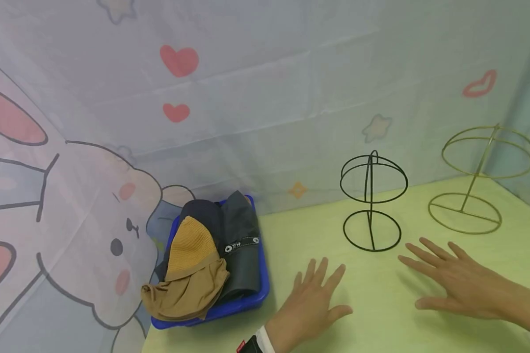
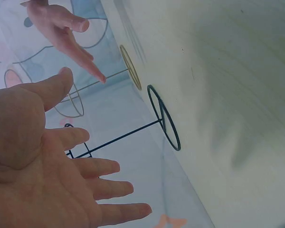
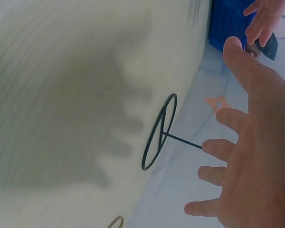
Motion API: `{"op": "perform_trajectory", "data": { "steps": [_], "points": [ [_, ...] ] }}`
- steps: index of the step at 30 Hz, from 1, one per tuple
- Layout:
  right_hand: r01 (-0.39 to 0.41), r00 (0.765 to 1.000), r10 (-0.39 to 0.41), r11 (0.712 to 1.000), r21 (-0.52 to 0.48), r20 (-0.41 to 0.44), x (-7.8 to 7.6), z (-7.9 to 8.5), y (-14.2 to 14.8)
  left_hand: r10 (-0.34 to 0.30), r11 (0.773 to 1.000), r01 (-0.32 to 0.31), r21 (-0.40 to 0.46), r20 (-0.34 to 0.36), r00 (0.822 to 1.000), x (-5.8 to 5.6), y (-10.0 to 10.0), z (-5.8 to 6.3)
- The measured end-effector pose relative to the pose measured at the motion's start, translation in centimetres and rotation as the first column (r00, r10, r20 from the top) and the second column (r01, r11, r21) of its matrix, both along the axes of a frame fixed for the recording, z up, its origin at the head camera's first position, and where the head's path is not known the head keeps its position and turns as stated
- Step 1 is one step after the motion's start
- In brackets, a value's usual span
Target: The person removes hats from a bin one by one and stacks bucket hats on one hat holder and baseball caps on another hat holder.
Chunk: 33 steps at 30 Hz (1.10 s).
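"Where's the black wire hat stand (image 1: 371, 206)?"

"On the pale green worktop (image 1: 300, 240), ahead of the two hands and roughly between them, untouched by either."

"How would it handle?"

"Light and stiff, I'd judge: thin wire, perhaps a bit slick if it's coated. The upright stem looks the best place to take hold; squeezing the upper ring could bend it."

"Which way does it point?"

"Straight up. Its long axis is the stem, with the base ring flat below and the arched head ring, topped by a small loop, above."

"And the grip?"

"Nothing in it. The left hand (image 1: 309, 309) and right hand (image 1: 463, 284) hover palm down, fingers spread apart."

"What's further out?"

"A gold wire hat stand (image 1: 471, 189), upright beyond the right hand. Over to the left, a blue basket (image 1: 265, 289) holds hats, including a yellow woven one (image 1: 192, 247); a printed curtain (image 1: 265, 98) hangs behind."
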State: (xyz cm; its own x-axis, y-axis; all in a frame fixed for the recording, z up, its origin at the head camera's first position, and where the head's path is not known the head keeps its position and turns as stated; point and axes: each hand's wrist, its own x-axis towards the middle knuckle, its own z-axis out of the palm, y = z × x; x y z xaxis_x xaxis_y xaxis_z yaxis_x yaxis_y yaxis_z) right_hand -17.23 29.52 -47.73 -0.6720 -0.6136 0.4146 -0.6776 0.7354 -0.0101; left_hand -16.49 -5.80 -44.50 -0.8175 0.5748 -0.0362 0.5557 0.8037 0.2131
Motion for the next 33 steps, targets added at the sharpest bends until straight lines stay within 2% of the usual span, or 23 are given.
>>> {"op": "perform_trajectory", "data": {
  "steps": [12, 16, 21, 33],
  "points": [
    [-0.003, 1.0, 0.004, 1.0, -0.007, 0.025, 0.16, 0.55, -0.51, 0.049, 0.999, -0.049, -0.011, -0.004, 0.999, 0.1, -0.35, 0.45],
    [-0.003, 0.999, 0.003, 1.0, -0.006, 0.032, 0.18, 0.51, -0.43, 0.047, 0.999, -0.047, 0.008, 0.017, 0.999, 0.17, -0.34, 0.18],
    [0.003, 1.0, -0.003, 1.0, 0.003, 0.026, 0.12, 0.49, -0.38, 0.042, 0.999, -0.042, 0.013, 0.004, 0.999, 0.21, -0.29, -0.08],
    [0.036, 0.997, -0.036, 0.999, 0.001, 0.072, -0.19, 0.53, -0.24, 0.058, 0.998, -0.058, 0.017, -0.003, 0.998, 0.12, -0.49, 0.16]
  ]
}}
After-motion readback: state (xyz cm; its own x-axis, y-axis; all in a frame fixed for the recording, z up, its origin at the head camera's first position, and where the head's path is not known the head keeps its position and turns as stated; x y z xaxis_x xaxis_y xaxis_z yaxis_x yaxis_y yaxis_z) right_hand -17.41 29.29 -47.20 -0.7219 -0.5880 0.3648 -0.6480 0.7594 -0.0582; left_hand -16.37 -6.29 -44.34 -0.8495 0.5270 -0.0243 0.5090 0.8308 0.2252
